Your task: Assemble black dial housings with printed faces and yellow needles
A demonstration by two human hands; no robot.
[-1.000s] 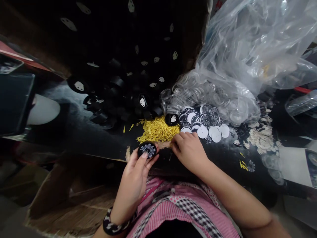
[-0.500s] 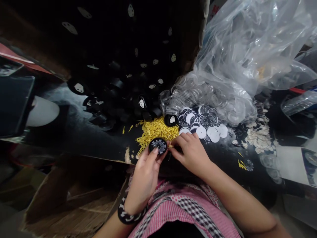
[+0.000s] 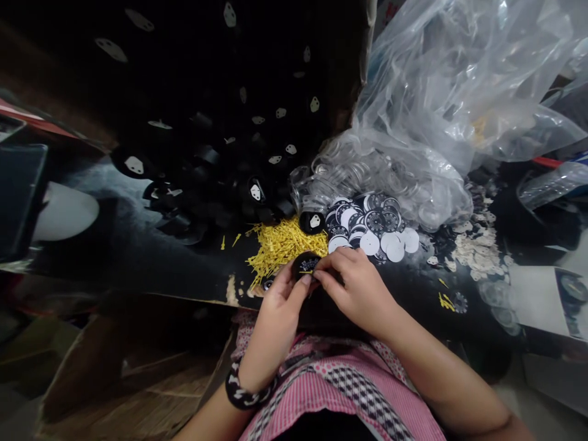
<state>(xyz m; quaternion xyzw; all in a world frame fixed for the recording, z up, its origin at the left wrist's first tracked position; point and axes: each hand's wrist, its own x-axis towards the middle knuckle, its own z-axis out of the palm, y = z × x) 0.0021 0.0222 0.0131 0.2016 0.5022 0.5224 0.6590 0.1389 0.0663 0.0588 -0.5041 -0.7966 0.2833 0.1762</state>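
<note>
My left hand (image 3: 280, 312) is closed around a round black dial gauge (image 3: 305, 263) with white markings, thumb at its lower edge. A thin yellow pointer (image 3: 305, 272) lies across the dial face. At the gauge's right side my right hand (image 3: 351, 282) is closed in a pinch on the pointer's end; its fingertips partly cover it. Just behind the hands spreads a heap of yellow pointers (image 3: 278, 245). Printed dial discs (image 3: 374, 220), some showing their white backs, lie beyond my right hand. A black gauge housing (image 3: 312, 222) sits between these piles.
Black housings with white plates fill an open carton (image 3: 362, 73) at the back. Clear round covers (image 3: 349, 165) spill from a plastic bag (image 3: 450, 79). Small pale plates (image 3: 480, 248) are heaped right, near a white box (image 3: 535, 297). Another carton (image 3: 114, 380) stands below the table edge.
My right fingers have come over the dial from beside it, and the yellow pointer now shows across its face. The gauge has tilted and moved slightly right. The view has shifted a little.
</note>
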